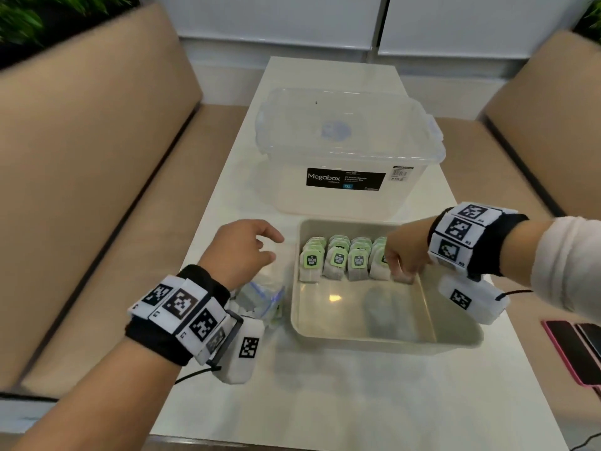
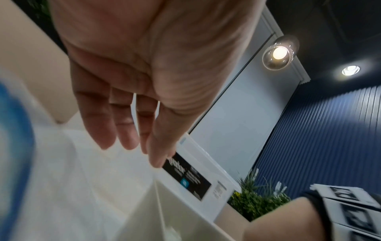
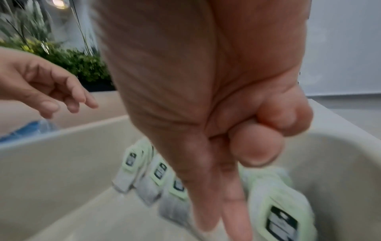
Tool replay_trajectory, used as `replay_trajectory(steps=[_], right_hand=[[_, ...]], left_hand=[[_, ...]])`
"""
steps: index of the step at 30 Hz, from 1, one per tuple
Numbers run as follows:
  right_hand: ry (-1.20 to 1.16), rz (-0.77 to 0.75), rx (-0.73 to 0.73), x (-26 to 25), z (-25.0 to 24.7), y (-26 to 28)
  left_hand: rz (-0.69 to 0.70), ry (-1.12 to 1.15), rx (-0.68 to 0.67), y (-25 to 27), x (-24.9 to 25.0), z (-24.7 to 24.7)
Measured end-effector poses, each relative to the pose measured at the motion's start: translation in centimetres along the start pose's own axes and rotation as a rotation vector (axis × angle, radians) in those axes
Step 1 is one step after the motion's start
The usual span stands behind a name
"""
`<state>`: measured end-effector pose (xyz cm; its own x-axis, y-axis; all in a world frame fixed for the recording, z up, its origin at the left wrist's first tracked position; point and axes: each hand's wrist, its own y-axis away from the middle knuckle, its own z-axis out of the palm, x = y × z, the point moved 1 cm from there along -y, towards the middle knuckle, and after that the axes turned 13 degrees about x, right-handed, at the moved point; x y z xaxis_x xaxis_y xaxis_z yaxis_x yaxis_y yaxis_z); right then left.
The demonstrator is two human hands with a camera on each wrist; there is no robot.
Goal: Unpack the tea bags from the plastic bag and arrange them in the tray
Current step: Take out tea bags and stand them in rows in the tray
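Observation:
A beige tray (image 1: 374,340) sits mid-table with rows of green-tagged tea bags (image 1: 338,258) leaning along its far side. My right hand (image 1: 403,266) reaches down into the tray at the right end of the front row. Its long fingers (image 3: 226,203) point straight down, and its bent thumb pinches the top of one tea bag (image 3: 282,212). My left hand (image 1: 247,249) hovers with relaxed fingers, holding nothing, over the clear plastic bag (image 1: 263,297) left of the tray. The bag's contents are mostly hidden by the wrist.
A lidded clear Megabox storage box (image 1: 348,151) stands just behind the tray. Two phones (image 1: 575,349) lie at the table's right edge. Tan bench seats flank the narrow white table. The tray's near half (image 1: 357,314) holds no tea bags.

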<state>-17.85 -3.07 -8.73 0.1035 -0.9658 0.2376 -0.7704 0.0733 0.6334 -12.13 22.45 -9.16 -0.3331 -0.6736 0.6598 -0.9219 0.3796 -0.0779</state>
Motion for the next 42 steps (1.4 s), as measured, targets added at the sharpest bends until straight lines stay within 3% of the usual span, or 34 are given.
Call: replay_trajectory(steps=[7, 10, 15, 18, 22, 29, 38, 42], right_hand=[[-0.46, -0.007, 0.521, -4.6, -6.0, 4.7], [-0.664, -0.066, 0.633, -9.1, -7.3, 6.3], [-0.712, -0.15, 0.675, -18.9, -5.5, 3.7], [-0.569, -0.024, 0.651, -22.9, -3.0, 1.3], [-0.373, 0.072, 0.658, -24.4, -1.2, 0.5], [-0.247, 0.142, 0.645, -25.8, -0.4, -0.1], [-0.384, 0.137, 0.683, -26.0, -0.3, 0.1], [-0.785, 0.235, 0.743, -24.9, -0.3, 0.5]], left_hand=[[0.015, -0.133, 0.027, 2.5, -4.6, -5.7], [0.003, -0.178, 0.004, 4.2, -7.4, -5.2], [-0.048, -0.29, -0.057, 5.3, -10.8, -2.7], [-0.048, -0.268, -0.129, 5.9, -10.9, -2.0], [-0.011, -0.204, -0.148, 7.1, -11.1, -1.3], [0.051, -0.263, -0.155, 8.5, -11.1, -0.7], [0.074, -0.212, -0.16, 8.1, -11.8, -1.3], [-0.029, 0.089, -0.075, 7.7, -11.6, -2.4]])
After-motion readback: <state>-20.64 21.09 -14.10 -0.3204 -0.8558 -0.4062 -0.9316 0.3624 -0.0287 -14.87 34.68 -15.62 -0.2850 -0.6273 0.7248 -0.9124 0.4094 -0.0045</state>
